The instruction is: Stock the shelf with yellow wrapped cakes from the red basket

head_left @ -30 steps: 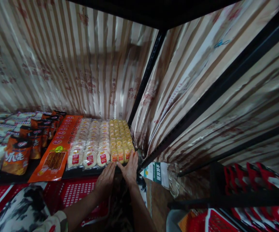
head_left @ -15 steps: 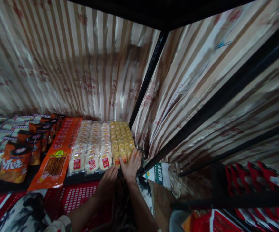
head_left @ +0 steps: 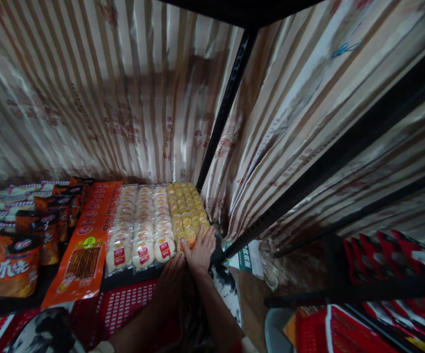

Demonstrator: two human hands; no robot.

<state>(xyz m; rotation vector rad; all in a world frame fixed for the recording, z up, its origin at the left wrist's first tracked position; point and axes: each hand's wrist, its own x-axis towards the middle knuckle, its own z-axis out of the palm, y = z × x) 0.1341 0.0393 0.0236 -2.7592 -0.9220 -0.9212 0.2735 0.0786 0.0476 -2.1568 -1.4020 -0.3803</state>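
Rows of small yellow-wrapped snack packs [head_left: 185, 208] lie at the right end of a dark shelf. My right hand [head_left: 200, 250] rests with spread fingers on the front packs of these rows. Close beside it, my left hand [head_left: 173, 272] has its fingers stretched out at the shelf's front edge, near the front yellow packs and a round white cake. Left of the yellow packs are rows of clear-wrapped round white cakes [head_left: 142, 247] with red labels. Neither hand grips anything visible.
Orange packets [head_left: 78, 255] of stick snacks lie left of the cakes, then orange-and-black snack bags [head_left: 15, 267]. A red basket [head_left: 124, 304] is below the shelf. A black post [head_left: 227, 108] stands before the striped curtain [head_left: 135, 88]. Red packages [head_left: 378, 257] fill a right-hand shelf.
The camera view has shifted slightly, so the shelf goods sit a little lower at the front. Both hands stay at the front of the yellow packs with little visible movement.
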